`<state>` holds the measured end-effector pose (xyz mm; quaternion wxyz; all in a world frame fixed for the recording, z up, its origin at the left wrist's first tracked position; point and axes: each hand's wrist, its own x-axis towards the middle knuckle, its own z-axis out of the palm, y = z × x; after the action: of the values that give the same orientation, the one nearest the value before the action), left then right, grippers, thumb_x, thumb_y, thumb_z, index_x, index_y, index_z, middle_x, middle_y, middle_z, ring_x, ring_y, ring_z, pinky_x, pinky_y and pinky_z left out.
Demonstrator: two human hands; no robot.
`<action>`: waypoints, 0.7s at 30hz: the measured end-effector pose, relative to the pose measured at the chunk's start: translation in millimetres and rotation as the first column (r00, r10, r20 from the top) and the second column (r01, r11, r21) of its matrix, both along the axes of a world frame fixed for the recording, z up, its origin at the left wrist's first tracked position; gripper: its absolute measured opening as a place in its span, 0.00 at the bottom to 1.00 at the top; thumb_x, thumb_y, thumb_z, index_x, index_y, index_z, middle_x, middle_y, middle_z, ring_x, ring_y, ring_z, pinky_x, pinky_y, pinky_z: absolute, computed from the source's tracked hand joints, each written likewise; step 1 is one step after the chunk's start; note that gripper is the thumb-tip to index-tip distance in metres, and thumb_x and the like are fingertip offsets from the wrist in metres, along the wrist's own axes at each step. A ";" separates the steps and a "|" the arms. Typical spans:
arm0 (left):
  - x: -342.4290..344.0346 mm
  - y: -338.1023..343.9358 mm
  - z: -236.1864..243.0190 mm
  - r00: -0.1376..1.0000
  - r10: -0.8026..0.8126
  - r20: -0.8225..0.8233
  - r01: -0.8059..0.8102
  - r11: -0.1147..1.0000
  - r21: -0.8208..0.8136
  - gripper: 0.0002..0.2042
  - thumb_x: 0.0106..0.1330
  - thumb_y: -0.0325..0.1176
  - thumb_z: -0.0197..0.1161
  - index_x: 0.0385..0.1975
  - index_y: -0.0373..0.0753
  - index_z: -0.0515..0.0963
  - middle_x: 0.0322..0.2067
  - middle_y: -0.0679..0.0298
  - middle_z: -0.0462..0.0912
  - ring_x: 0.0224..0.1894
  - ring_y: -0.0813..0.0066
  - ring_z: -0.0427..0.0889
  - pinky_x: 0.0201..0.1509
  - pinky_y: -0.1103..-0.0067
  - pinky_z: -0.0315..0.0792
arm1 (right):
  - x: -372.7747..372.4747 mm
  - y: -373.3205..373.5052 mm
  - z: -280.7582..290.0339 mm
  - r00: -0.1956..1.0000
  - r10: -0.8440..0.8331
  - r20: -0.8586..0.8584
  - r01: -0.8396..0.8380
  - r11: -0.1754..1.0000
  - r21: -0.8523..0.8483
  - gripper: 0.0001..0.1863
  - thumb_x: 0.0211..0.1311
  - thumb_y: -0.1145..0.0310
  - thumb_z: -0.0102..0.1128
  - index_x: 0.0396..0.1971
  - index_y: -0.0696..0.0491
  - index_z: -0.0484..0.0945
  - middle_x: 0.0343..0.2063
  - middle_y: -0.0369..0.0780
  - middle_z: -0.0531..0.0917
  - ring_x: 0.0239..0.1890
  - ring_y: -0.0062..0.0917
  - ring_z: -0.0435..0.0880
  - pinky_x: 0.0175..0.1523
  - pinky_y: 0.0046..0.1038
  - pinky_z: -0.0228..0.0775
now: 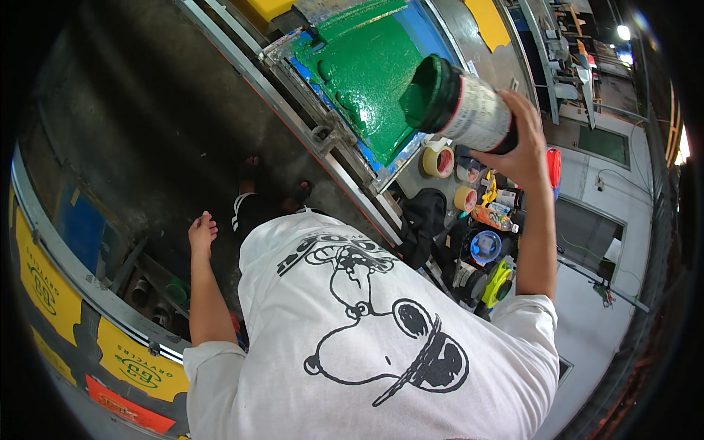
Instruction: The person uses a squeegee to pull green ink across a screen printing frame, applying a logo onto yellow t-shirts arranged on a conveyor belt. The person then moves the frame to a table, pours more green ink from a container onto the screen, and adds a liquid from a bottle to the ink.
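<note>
My right hand (526,143) is wrapped around the bottom end of a jar of green ink (478,116), a black-rimmed container with a pale label. The jar is tipped on its side, its mouth to the left, and thick green ink coats the opening. Below and left of it lies a screen-printing frame (299,67) with blue edges. Glossy green ink (378,70) covers much of the mesh, with lumps along its left side. My left hand (203,230) hangs low by my side, fingers curled in, with nothing visible in it.
Beside the frame are tape rolls (438,162), a drink bottle (495,219), a blue cup (485,247), a yellow-green round object (499,282) and black cloth (424,220). A metal rail (286,121) runs along the frame. Yellow printed panels (139,359) lie at left.
</note>
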<state>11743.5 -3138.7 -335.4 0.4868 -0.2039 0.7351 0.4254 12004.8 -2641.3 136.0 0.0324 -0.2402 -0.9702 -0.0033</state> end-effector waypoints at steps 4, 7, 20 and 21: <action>-2.0 -12.5 -1.5 0.999 0.035 0.015 -0.035 0.999 0.011 0.15 0.72 0.49 0.62 0.41 0.42 0.80 0.27 0.72 0.80 0.26 0.83 0.77 0.30 0.82 0.70 | -15.9 -0.3 53.2 0.997 0.080 0.018 -0.081 0.992 0.098 0.52 0.29 0.68 0.84 0.65 0.47 0.71 0.63 0.43 0.74 0.65 0.42 0.74 0.68 0.42 0.69; 8.5 -34.0 -8.1 0.996 0.081 0.025 -0.081 0.997 0.005 0.16 0.72 0.49 0.62 0.41 0.42 0.80 0.27 0.72 0.80 0.26 0.82 0.78 0.30 0.82 0.70 | -35.7 3.3 64.0 0.987 0.148 0.069 -0.157 0.977 0.147 0.51 0.30 0.70 0.83 0.65 0.45 0.72 0.63 0.43 0.75 0.65 0.42 0.74 0.67 0.41 0.69; 39.4 -95.5 -20.0 0.979 0.191 0.068 -0.180 0.974 -0.138 0.17 0.73 0.47 0.62 0.41 0.37 0.79 0.25 0.67 0.80 0.22 0.80 0.78 0.23 0.81 0.70 | -107.7 34.9 -54.2 0.933 0.319 0.165 -0.323 0.946 -0.005 0.50 0.32 0.67 0.82 0.65 0.40 0.70 0.62 0.41 0.72 0.65 0.43 0.72 0.68 0.41 0.68; 38.1 -91.7 -22.4 0.982 0.173 0.073 -0.161 0.977 -0.142 0.17 0.73 0.48 0.62 0.41 0.38 0.79 0.25 0.67 0.80 0.22 0.80 0.78 0.23 0.81 0.69 | -101.2 34.2 -46.7 0.939 0.301 0.165 -0.305 0.952 -0.001 0.51 0.32 0.67 0.82 0.65 0.40 0.70 0.63 0.41 0.72 0.65 0.43 0.72 0.68 0.42 0.68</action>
<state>11781.6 -3230.4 -357.8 0.4653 -0.3157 0.7211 0.4047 11903.6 -2607.1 89.4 -0.0442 -0.0866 -0.9948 -0.0297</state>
